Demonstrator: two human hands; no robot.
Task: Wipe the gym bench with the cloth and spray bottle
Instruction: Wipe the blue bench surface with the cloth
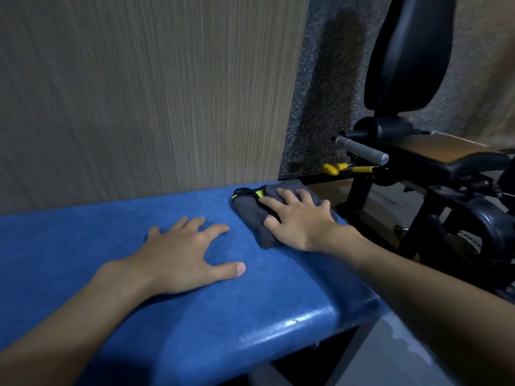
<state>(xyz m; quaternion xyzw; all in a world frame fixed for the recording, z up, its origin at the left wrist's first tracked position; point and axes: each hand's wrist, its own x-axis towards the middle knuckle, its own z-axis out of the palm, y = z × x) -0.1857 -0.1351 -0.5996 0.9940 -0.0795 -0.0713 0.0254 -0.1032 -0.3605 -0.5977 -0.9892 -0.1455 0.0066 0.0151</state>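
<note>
One blue padded surface [264,302] runs along a wood-grain wall panel [139,93]. A black exercise machine [418,162] stands just beyond its right end. The cloth [248,214], dark grey and folded with yellow-and-black trim, lies at the surface's far right end. The right grip [298,218] presses flat on the cloth, fingers spread. The left grip [181,254] lies flat on the surface, fingers spread, holding nothing.

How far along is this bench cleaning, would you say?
Mid-wipe, it seems. The right hand presses the grey cloth on the blue bench near its far right end; the left hand lies flat on the pad. The near edge shines, perhaps damp. No spray bottle is in view; how much remains cannot be told.
</note>
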